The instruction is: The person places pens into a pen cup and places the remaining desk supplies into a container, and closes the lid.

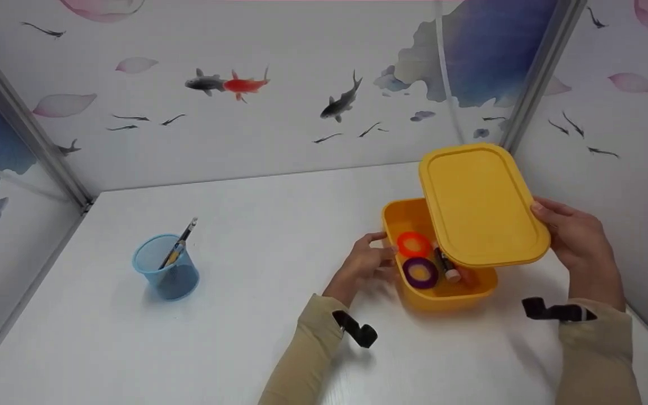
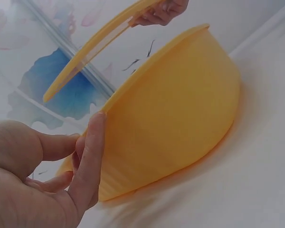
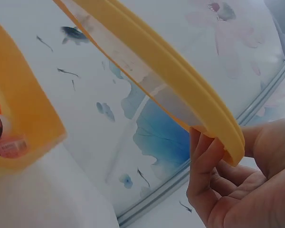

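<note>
A yellow plastic storage box (image 1: 442, 301) stands on the table. My left hand (image 1: 364, 260) is at its left side, with thumb and fingertips holding the rim; in the left wrist view, fingers (image 2: 91, 156) lie against the outer wall. My right hand (image 1: 580, 233) grips the yellow lid (image 1: 481, 205) by its right edge, thumb on top and fingers beneath. Raised and tilted, the lid covers part of the opening from the head view. Inside the box show an orange-red ring (image 1: 414, 234), a purple ring (image 1: 406, 274) and a dark tube with a pale end (image 1: 452, 275).
A light-blue cup (image 1: 180, 284) stands on the left of the white table (image 1: 268, 236), with pencil-like sticks (image 1: 186, 236) leaning in it. Printed panels (image 1: 279, 135) wall the back and both sides. A black wrist camera mount sits on each sleeve.
</note>
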A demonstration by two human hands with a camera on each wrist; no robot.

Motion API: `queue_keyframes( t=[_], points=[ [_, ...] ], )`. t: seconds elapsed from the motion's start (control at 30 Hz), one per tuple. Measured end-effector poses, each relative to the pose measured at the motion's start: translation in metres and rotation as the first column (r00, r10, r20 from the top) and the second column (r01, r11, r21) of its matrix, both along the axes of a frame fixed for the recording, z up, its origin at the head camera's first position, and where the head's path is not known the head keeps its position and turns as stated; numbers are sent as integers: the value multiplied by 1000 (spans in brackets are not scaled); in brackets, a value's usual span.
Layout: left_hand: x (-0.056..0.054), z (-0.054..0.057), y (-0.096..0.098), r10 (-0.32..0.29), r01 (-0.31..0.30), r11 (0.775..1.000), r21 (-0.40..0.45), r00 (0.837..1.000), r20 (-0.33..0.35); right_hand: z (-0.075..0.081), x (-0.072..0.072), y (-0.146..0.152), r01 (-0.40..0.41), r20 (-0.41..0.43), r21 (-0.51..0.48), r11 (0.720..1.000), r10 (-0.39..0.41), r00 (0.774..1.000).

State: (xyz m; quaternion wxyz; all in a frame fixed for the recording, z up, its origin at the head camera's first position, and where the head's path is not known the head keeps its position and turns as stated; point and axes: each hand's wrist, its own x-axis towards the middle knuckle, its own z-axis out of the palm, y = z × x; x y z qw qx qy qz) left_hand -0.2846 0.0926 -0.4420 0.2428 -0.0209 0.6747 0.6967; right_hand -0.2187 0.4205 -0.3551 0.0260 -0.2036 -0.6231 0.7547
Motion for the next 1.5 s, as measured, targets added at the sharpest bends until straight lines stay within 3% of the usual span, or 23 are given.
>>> queue_keyframes(
  t=[0.3,0.6,0.73,0.83,1.03,1.13,1.23,1.4,1.5],
  points=[
    [0,1,5,27,-27,1000,-4,1000,7,-7,-10,-15,-74,83,47,996,70,994],
    [0,3,-1,-6,0,998,-59,995,-104,-8,-16,-26,-182,51,-41,982,184,982],
    [-1,8,-5,-23,11,996,-93,992,-123,-9,-19,-31,-220,66,23,975,218,974],
    [-2,13,-8,0,-14,995,-98,989,-145,-12,-21,-35,-254,65,70,965,250,966],
    [5,29,-9,63,-67,998,-6,969,-239,-14,-20,-40,-302,64,144,942,296,953],
    [9,36,-7,99,-79,993,82,955,-279,-14,-20,-44,-332,80,230,915,322,943],
    [12,40,-10,140,-105,985,135,948,-287,-15,-19,-50,-370,127,354,859,348,929],
    [13,39,-15,178,-147,979,139,953,-244,-15,-19,-60,-399,221,532,747,332,917],
    [12,38,-13,165,-136,981,137,958,-235,-15,-18,-60,-374,236,607,702,290,927]
  ],
)
